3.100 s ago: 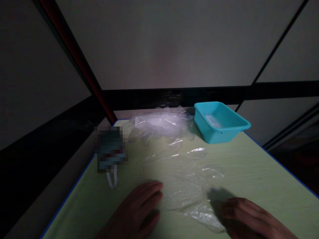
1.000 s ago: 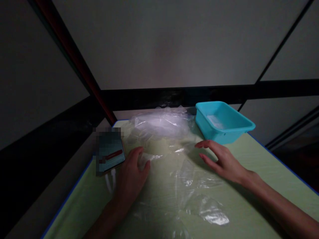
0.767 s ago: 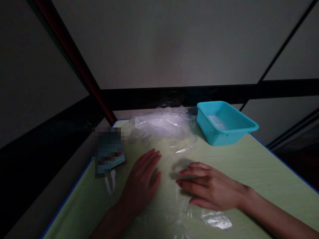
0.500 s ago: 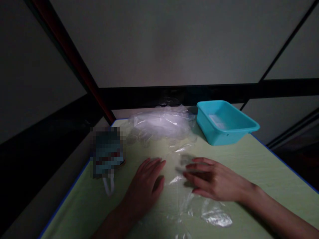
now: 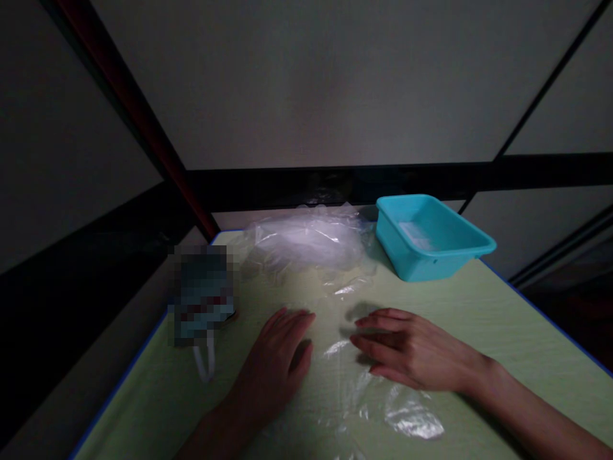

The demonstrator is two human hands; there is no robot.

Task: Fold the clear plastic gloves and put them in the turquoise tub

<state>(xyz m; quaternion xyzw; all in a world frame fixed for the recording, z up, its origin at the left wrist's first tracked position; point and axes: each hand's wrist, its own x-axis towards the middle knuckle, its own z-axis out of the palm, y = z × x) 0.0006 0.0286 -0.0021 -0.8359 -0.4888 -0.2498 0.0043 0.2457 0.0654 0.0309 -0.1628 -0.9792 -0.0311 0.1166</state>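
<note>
A clear plastic piece [image 5: 341,377] lies spread over the light green table, its shiny creases running between and below my hands. My left hand [image 5: 275,364] rests palm down at its left side, fingers stretched out and thumb apart. On the right, my right hand [image 5: 407,348] lies over its edge with the fingers spread, holding nothing. Behind both hands a heap of crumpled clear plastic [image 5: 309,239] sits at the back of the table.
A turquoise basin [image 5: 433,255] with a pale label inside stands at the back right. At the left edge of the table [image 5: 502,326] is a pixelated object [image 5: 204,297] with a white strap [image 5: 205,361]. A panelled wall rises behind.
The view has shifted slightly. Both hands stay nearly where they were, fingers still apart, and the plastic lies almost unchanged.
</note>
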